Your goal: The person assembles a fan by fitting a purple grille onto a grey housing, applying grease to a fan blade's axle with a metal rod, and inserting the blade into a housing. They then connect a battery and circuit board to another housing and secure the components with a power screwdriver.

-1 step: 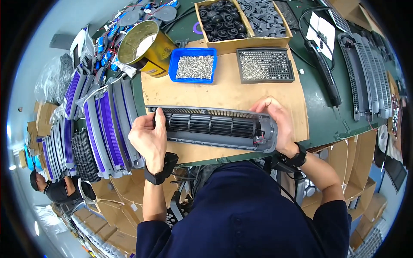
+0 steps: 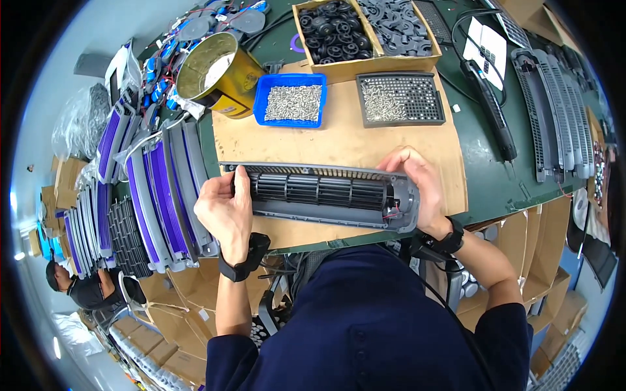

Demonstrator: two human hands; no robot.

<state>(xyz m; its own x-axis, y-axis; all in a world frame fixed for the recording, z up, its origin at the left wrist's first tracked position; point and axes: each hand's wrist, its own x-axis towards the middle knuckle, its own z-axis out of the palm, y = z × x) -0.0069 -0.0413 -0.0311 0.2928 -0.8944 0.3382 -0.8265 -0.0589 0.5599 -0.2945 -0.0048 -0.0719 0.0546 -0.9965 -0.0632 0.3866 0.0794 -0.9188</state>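
On the cardboard sheet (image 2: 365,140), just below the blue screw tray (image 2: 291,100), lies the long grey fan housing (image 2: 323,193), its ends clasped by the curled left hand (image 2: 223,210) and right hand (image 2: 417,179).

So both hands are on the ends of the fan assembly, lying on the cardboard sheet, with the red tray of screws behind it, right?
Not quite: the head view shows the tray of screws is blue, not red. The left hand and right hand do hold the ends of the fan assembly on the cardboard sheet.
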